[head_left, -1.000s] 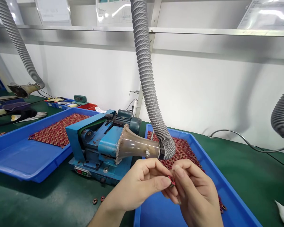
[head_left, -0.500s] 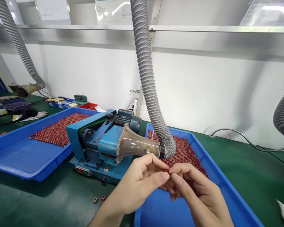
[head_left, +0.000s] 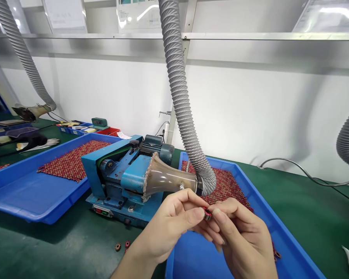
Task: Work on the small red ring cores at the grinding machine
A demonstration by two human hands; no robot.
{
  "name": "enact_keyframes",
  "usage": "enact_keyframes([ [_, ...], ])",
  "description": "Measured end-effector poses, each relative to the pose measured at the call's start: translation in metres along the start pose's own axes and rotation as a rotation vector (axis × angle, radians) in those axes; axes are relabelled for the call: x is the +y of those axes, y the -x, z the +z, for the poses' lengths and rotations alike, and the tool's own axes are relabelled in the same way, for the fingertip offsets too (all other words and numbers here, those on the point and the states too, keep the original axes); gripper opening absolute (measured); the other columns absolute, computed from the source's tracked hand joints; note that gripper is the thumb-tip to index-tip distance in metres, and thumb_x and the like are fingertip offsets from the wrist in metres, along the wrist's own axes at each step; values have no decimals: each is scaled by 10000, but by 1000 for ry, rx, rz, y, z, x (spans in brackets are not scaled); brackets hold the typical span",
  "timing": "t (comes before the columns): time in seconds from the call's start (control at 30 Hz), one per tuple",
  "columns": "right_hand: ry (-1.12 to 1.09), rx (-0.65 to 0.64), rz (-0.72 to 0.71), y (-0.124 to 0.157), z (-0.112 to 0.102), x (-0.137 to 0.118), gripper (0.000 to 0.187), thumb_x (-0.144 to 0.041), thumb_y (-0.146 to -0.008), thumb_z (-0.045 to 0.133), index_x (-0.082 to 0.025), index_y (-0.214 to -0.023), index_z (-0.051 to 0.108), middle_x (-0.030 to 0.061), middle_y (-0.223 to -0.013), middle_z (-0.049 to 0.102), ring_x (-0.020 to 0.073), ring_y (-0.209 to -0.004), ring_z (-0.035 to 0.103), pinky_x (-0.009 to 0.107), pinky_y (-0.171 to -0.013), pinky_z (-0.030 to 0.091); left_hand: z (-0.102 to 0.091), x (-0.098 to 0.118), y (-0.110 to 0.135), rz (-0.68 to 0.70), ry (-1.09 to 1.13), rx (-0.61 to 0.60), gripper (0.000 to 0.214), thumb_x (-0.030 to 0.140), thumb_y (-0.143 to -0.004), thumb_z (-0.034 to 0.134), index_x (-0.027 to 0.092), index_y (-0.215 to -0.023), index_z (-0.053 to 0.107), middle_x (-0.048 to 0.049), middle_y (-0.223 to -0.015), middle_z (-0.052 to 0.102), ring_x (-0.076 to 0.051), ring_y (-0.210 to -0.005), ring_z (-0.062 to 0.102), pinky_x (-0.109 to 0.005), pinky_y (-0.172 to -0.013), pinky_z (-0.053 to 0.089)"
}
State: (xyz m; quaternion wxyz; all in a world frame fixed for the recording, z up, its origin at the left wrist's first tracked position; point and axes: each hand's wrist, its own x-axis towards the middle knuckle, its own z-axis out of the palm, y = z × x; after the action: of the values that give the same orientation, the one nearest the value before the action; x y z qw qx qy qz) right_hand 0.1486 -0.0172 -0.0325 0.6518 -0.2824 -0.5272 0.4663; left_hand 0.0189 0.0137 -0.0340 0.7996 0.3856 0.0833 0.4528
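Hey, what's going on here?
A person's left hand and right hand pinch a small red-and-dark toothed part between them, above a blue plastic tray holding a layer of similar red parts. Beside the hands stands a blue bench belt grinder, with a brownish translucent dust hood joined to a grey ribbed hose. Two loose toothed parts lie on the green bench mat.
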Motion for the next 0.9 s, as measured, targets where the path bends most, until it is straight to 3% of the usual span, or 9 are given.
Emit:
enact_keyframes([
  [0.17,-31,218,92,2,10,-7,269,-396,-753,885,-194,-655,738,-28,-484,569,50,-419,439,131,-411,375,1,-1,-1,-10,11,2,382,381,-750,883,113,-834,624,-23,-681,748,-101,-610,724,-182,-634,605],
  [0.37,3,72,44,1,5,-6,192,-382,-834,825,-216,-757,766,-23,-527,582,64,-443,503,137,-426,405,1,-4,-2,10,28,-27,363,375,-757,878,112,-829,638,-13,-662,747,-109,-585,724,-194,-613,613],
  [0.53,-21,227,108,3,15,-8,355,-482,-712,899,-185,-669,709,-30,-496,571,47,-442,471,122,-436,366,1,-4,-2,-2,-1,11,393,397,-731,892,108,-806,636,-16,-635,738,-108,-563,716,-189,-603,607],
  [0.9,-1,257,93,2,20,-6,376,-493,-728,885,-183,-658,684,-50,-496,528,41,-442,435,131,-441,351,2,-2,-3,7,-19,28,405,409,-733,888,118,-816,619,-11,-618,717,-97,-547,694,-187,-613,595],
])
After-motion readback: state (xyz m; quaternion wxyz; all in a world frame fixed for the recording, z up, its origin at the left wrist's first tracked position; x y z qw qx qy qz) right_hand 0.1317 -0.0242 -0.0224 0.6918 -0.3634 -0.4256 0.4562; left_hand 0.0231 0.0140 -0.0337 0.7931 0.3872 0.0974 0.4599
